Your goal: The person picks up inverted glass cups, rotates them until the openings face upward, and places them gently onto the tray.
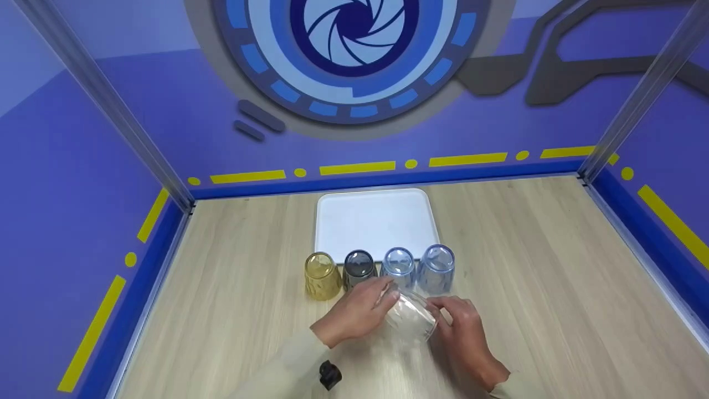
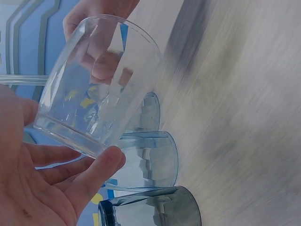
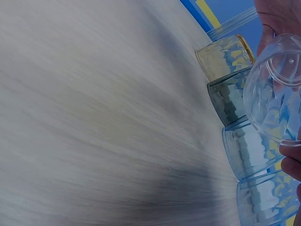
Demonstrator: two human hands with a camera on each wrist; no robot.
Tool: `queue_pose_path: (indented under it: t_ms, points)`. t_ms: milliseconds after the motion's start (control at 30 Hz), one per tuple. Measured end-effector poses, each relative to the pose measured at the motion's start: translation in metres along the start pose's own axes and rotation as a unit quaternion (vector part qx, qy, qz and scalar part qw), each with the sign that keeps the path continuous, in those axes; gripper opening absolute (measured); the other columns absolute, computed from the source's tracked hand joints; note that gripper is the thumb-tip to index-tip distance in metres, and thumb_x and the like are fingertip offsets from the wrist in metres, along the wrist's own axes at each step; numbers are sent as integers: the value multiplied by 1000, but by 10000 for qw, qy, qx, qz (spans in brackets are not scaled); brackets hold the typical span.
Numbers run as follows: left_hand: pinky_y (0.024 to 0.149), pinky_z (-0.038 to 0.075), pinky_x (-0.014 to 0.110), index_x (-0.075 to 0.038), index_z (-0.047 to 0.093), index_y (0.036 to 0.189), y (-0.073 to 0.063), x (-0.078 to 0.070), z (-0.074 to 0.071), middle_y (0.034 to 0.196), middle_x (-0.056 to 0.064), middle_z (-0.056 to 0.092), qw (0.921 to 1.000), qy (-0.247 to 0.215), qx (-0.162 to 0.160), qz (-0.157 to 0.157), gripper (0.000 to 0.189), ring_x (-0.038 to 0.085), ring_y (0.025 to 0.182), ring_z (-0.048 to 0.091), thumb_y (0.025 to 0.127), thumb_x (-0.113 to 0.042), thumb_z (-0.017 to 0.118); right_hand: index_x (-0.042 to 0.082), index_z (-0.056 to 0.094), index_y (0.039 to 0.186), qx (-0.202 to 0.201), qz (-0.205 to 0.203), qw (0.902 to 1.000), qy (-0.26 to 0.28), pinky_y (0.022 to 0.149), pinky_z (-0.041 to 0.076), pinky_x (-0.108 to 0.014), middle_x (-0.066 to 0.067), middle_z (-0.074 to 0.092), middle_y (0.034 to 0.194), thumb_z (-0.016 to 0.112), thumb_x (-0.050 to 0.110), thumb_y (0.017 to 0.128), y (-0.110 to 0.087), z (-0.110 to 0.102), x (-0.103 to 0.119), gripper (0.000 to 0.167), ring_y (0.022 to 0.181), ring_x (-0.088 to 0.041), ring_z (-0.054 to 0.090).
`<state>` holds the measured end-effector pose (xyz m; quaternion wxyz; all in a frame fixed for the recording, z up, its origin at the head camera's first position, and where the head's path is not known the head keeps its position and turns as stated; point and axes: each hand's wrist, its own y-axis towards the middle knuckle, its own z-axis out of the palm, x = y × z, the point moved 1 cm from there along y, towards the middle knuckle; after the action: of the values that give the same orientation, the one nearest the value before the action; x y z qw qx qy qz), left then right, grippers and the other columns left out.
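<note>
A clear drinking glass (image 1: 411, 316) is held tilted above the table, its base to the upper left and its rim to the lower right in the head view. My left hand (image 1: 357, 310) grips it by the base, thumb (image 2: 106, 167) on the near side. Fingers of my right hand (image 1: 464, 332) pinch it near the rim. Just beyond stand upside-down glasses in a row: an amber glass (image 1: 322, 277), a dark grey glass (image 1: 360, 269) and two blue glasses, the left blue glass (image 1: 399, 266) and the right blue glass (image 1: 437, 269). My left hand partly hides the grey one.
Behind the row lies a white rectangular tray (image 1: 374, 221), its front edge close to the glasses. A small black object (image 1: 330, 375) appears by the left sleeve. Blue-purple panels (image 1: 138, 111) and metal posts (image 1: 637, 111) enclose the wooden table (image 1: 554, 277).
</note>
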<state>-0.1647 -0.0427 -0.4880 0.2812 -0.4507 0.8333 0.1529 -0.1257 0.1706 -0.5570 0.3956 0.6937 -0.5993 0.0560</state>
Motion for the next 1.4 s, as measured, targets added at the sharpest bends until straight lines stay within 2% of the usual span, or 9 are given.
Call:
queue_pose_path:
  t_ms: [100,300,533,767,967,1167,1400]
  points:
    - [106,44,40,-13,48,140,0,0,0,131,8,59,9999,64,-57,68,50,24,124,55,104,-42,29,18,73,88,-121,-131,9998,80,71,47,-30,9,73,83,78,6,77,0,0,-1,17,77,-8,65]
    - [107,43,40,-12,48,140,1,1,0,131,7,59,10000,28,-56,35,51,24,125,55,105,-42,25,19,72,90,-48,48,9999,89,70,46,-28,10,72,84,76,8,80,1,-2,1,16,78,-6,62]
    - [96,49,37,-14,52,128,2,0,-3,112,3,61,9998,-59,-136,151,43,17,111,59,106,-38,24,18,72,88,-285,-163,9994,104,68,47,-28,7,71,81,77,7,79,5,-5,3,15,75,-8,59]
    - [110,41,40,-12,44,143,2,-1,-5,135,8,56,9996,-202,-152,78,51,22,130,51,106,-40,23,16,71,88,-376,-227,9990,50,69,49,-31,6,71,82,77,7,80,8,-7,3,14,77,-10,62]
    - [111,39,40,-14,41,146,2,-2,-6,139,7,54,9995,-232,-189,114,51,22,132,48,106,-40,23,15,72,89,-427,-244,9988,70,70,51,-33,4,72,83,76,6,80,11,-9,3,14,78,-11,62]
    - [114,35,41,-15,40,147,2,-2,-6,146,7,49,9995,-236,-153,123,50,22,138,43,106,-39,23,12,71,89,-583,-391,9974,136,69,48,-30,2,72,82,77,4,78,12,-11,1,15,76,-14,61]
    - [113,36,44,-16,37,148,1,-3,-7,146,9,47,9996,-255,-83,29,52,26,137,43,106,-42,22,14,70,88,-577,-408,9975,93,68,49,-29,4,70,77,78,7,78,15,-13,1,14,74,-10,62]
